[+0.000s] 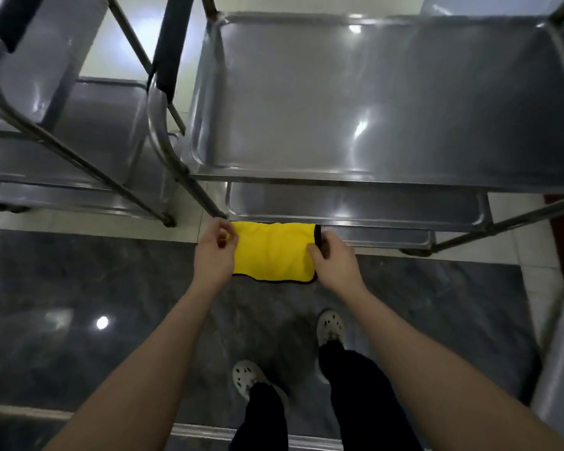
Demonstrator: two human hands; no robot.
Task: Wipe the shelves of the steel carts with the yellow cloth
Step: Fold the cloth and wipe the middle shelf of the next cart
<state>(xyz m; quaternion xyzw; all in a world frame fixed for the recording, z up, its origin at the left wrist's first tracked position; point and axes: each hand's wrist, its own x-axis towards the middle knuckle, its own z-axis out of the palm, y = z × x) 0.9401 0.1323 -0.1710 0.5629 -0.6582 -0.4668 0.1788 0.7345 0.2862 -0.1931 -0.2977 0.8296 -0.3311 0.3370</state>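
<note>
We judge the wiping not yet begun: our left hand [216, 255] and right hand [334, 260] pinch the yellow cloth [274, 252] taut, in the air near the right steel cart's top shelf [355, 102].

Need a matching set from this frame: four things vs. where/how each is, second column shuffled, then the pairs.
Things:
1. cloth
2. left hand
3. top shelf
4. shoes

States:
A. on the dark floor, below the arms
B. pinches the cloth's left edge
C. bare steel, nothing on it
D. yellow, stretched flat between both hands

The right hand grips the black-trimmed right edge.

Pairs: 1-D, 2-B, 3-C, 4-A
</note>
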